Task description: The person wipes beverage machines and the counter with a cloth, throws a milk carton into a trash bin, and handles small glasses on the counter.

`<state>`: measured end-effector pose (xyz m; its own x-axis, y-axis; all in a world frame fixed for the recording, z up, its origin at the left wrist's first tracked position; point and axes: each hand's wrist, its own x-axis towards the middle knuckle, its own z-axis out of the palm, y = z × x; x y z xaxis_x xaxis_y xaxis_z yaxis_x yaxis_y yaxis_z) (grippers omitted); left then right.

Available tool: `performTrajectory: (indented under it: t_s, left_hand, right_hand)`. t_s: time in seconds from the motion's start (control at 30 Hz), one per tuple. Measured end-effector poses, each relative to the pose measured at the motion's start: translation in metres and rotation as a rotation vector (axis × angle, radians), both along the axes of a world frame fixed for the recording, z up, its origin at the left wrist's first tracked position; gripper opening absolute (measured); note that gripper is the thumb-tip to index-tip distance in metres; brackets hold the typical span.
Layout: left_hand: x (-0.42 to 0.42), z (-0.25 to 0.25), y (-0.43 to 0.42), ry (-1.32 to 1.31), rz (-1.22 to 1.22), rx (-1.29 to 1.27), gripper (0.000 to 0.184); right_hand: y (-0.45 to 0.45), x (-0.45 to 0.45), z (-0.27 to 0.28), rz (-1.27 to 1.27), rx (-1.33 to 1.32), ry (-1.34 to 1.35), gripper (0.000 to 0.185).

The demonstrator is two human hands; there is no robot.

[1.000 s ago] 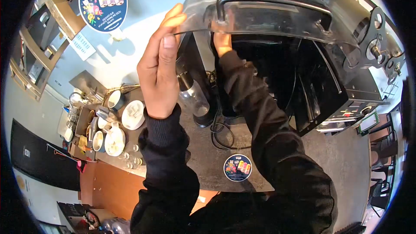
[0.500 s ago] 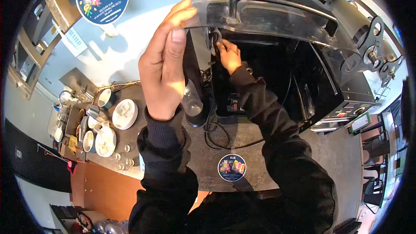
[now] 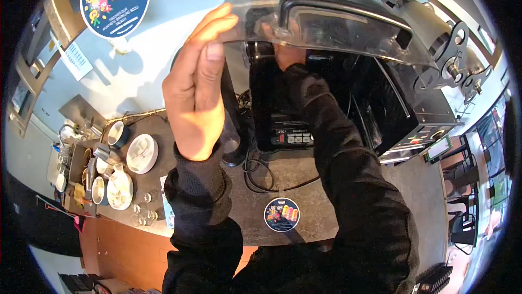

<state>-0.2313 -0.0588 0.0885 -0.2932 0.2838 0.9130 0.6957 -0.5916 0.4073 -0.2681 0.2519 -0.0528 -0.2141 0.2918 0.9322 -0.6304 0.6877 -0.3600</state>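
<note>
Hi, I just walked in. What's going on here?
A person is busy at a black machine with a keypad. Their left hand is raised at the near left edge of the clear cover, seemingly steadying it. Their right hand reaches in under the cover, partly seen through it; whether it grips anything can't be told. A black cable lies on the counter in front, with bowls and dishes off to the left.
</note>
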Motion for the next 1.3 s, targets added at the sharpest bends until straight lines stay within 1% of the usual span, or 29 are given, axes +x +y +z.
performTrajectory:
  t_s: [0.07, 0.1, 0.13, 0.17, 0.2, 0.27, 0.3, 0.37, 0.4, 0.47, 0.5, 0.57, 0.6, 0.67, 0.7, 0.8, 0.83, 0.87, 0.93, 0.97, 1.0, 1.03, 1.1, 1.13, 1.2, 1.3]
  left_hand:
    - [0.0, -0.002, 0.002, -0.016, -0.017, 0.01, 0.026]
    - [-0.002, -0.002, 0.0, 0.039, 0.035, -0.019, 0.031]
    - [-0.003, -0.003, -0.001, 0.096, 0.092, -0.047, 0.036]
    - [-0.002, -0.003, -0.001, 0.096, 0.09, -0.05, 0.036]
    - [-0.002, -0.003, -0.001, 0.099, 0.091, -0.051, 0.036]
    - [-0.002, -0.003, -0.002, 0.107, 0.099, -0.052, 0.036]
    - [-0.003, -0.002, -0.001, 0.11, 0.104, -0.052, 0.036]
    - [-0.003, -0.002, -0.002, 0.111, 0.097, -0.061, 0.037]
    - [-0.003, -0.002, -0.003, 0.113, 0.096, -0.067, 0.037]
    - [-0.001, -0.002, -0.004, 0.1, 0.133, -0.085, 0.038]
    - [0.0, -0.003, -0.004, 0.099, 0.13, -0.089, 0.038]
    - [-0.001, -0.003, -0.002, 0.087, 0.106, -0.07, 0.038]
    - [-0.001, -0.003, -0.002, 0.086, 0.104, -0.071, 0.038]
    - [-0.002, -0.004, 0.0, 0.1, 0.084, -0.045, 0.038]
    - [-0.002, -0.004, -0.001, 0.1, 0.083, -0.05, 0.038]
    - [-0.004, -0.003, -0.003, 0.118, 0.086, -0.071, 0.038]
    - [-0.002, -0.003, -0.001, 0.071, 0.045, -0.019, 0.032]
    - [-0.001, -0.004, 0.0, 0.023, 0.002, 0.031, 0.026]
    - [0.001, -0.004, 0.002, 0.014, -0.012, 0.045, 0.026]
    - [0.003, -0.004, 0.001, -0.024, -0.03, 0.036, 0.026]
    - [0.005, -0.004, 0.0, -0.059, -0.048, 0.024, 0.026]
    - [0.003, -0.004, -0.001, -0.059, -0.048, 0.022, 0.026]
    - [-0.001, -0.004, -0.002, 0.032, -0.014, -0.066, 0.036]
    - [-0.001, -0.004, -0.002, 0.029, -0.012, -0.069, 0.036]
    - [-0.001, -0.004, -0.002, 0.049, -0.025, -0.053, 0.036]
    - [-0.001, -0.005, 0.0, -0.012, -0.067, -0.018, 0.036]
  right_hand:
    - [0.016, 0.039, -0.003, -1.312, 0.386, -0.368, 0.051]
    - [0.023, 0.052, -0.004, -1.318, 0.385, -0.374, 0.051]
    - [0.03, 0.061, -0.004, -1.251, 0.228, -0.342, 0.052]
    - [0.033, 0.064, -0.004, -1.18, 0.073, -0.308, 0.055]
    - [0.035, 0.061, -0.005, -1.182, 0.072, -0.309, 0.055]
    - [0.024, 0.047, 0.002, -1.325, -0.071, -0.406, 0.059]
    - [0.016, 0.035, 0.006, -1.321, -0.071, -0.404, 0.059]
    - [-0.006, 0.01, 0.007, -1.337, -0.243, -0.381, 0.057]
    - [-0.014, 0.002, 0.003, -1.336, -0.249, -0.384, 0.057]
    - [-0.031, -0.007, -0.005, -1.337, -0.083, -0.421, 0.056]
    - [-0.038, -0.009, -0.01, -1.34, -0.087, -0.424, 0.056]
    - [-0.048, -0.012, -0.019, -1.201, 0.017, -0.463, 0.043]
    - [-0.053, -0.014, -0.023, -1.203, 0.016, -0.465, 0.043]
    - [-0.061, -0.017, -0.026, -0.973, -0.03, -0.404, 0.037]
    - [-0.066, -0.018, -0.028, -0.931, -0.037, -0.344, 0.037]
    - [-0.066, -0.02, -0.035, -0.865, -0.061, -0.322, 0.038]
    - [-0.063, -0.018, -0.031, -0.734, -0.082, -0.268, 0.038]
    - [-0.064, -0.018, -0.03, -0.731, -0.083, -0.273, 0.038]
    - [-0.067, -0.017, -0.028, -0.307, -0.581, -0.359, 0.037]
    - [-0.075, -0.009, -0.022, -0.192, -0.602, -0.429, 0.044]
    - [-0.087, -0.004, -0.018, -0.192, -0.604, -0.43, 0.044]
    - [-0.098, -0.006, -0.019, -0.204, -0.609, -0.434, 0.049]
    - [-0.112, -0.013, -0.021, -0.217, -0.596, -0.478, 0.062]
    - [-0.116, -0.014, -0.026, -0.215, -0.597, -0.483, 0.062]
    - [-0.123, -0.011, -0.04, -0.158, -0.708, -0.441, 0.062]
    - [-0.148, 0.007, -0.063, -0.096, -0.673, -0.396, 0.06]
